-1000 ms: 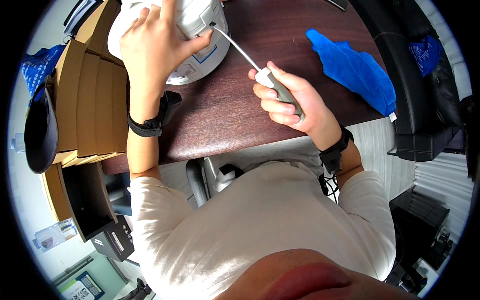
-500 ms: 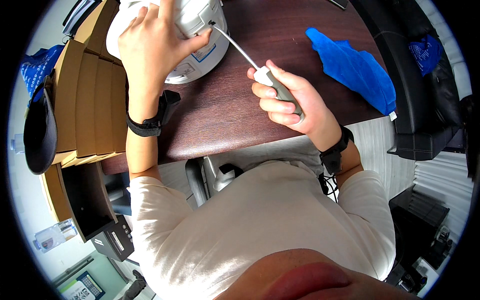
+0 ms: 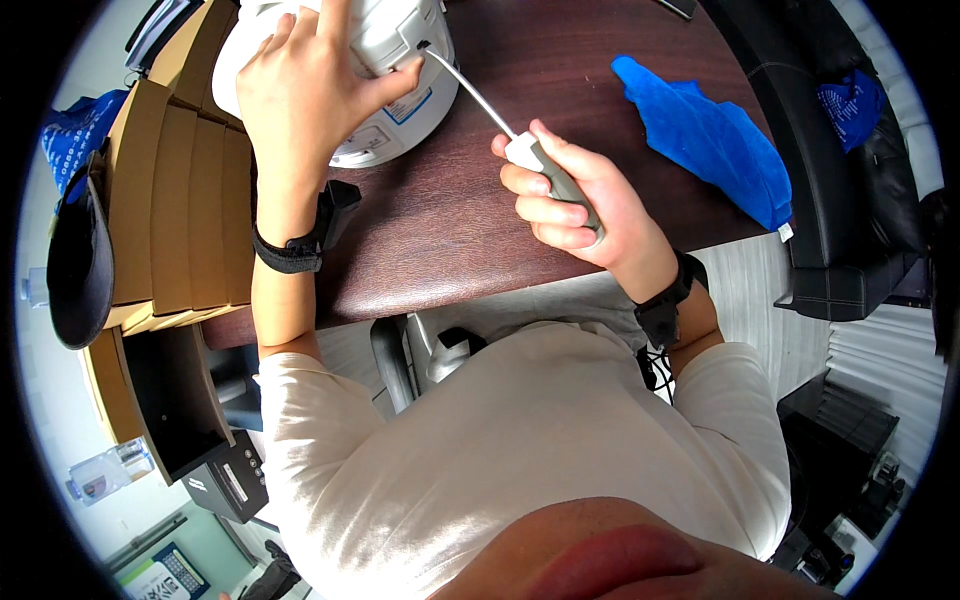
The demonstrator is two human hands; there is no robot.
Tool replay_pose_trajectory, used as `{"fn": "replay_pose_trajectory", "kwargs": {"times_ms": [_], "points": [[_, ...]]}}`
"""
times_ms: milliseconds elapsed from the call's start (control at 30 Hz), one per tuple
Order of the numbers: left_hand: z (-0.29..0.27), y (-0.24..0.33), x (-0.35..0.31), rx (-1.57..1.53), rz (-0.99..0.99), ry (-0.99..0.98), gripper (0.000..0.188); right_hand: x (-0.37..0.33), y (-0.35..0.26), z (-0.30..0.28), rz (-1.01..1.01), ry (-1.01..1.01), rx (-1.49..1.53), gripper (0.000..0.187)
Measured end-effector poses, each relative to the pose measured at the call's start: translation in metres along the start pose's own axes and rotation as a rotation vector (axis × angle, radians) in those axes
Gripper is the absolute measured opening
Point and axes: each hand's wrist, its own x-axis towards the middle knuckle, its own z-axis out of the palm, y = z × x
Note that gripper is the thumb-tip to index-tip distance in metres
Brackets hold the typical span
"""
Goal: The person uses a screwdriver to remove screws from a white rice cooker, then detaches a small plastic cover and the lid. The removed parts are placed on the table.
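A white rounded appliance with a lid [image 3: 390, 130], perhaps a rice cooker, stands on the dark brown table and is cut off by the upper edge. My left hand [image 3: 305, 85] lies on it with the fingers spread and the thumb pointing right, toward a small dark spot on its rim. My right hand [image 3: 590, 205] is wrapped round the grey-and-white handle of a hand tool with a thin, curved metal shaft [image 3: 478, 98]. The shaft's tip meets the appliance at the dark spot, beside my left thumb. Whether the tip is a blade or a brush is too small to tell.
A blue cloth [image 3: 710, 140] lies on the table [image 3: 440, 240] to the right. Brown cardboard boxes [image 3: 180, 200] and a black cap [image 3: 82, 255] are at the left. A black sofa [image 3: 830, 200] with a blue bag [image 3: 852, 108] stands beyond the table's right edge.
My right hand and the tool have shifted very slightly left and up. My left hand and the appliance stay in place.
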Motion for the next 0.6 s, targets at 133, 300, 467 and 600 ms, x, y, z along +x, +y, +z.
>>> {"fn": "replay_pose_trajectory", "kwargs": {"times_ms": [133,300,467,600], "points": [[0.001,-0.001,0.0,-0.033,0.013,0.013,0.088,-0.001,-0.002,0.003,0.016,-0.023,-0.008,0.036],[-0.001,0.0,0.001,-0.009,0.025,0.007,0.087,-0.005,-0.016,0.025,0.061,-0.004,-0.113,0.035],[0.003,-0.002,-0.001,-0.011,0.032,0.029,0.086,-0.004,-0.02,0.032,0.089,-0.024,-0.054,0.036],[-0.001,0.001,0.001,-0.004,-0.008,-0.036,0.087,0.004,0.002,0.048,-0.018,0.143,-0.145,0.043]]}}
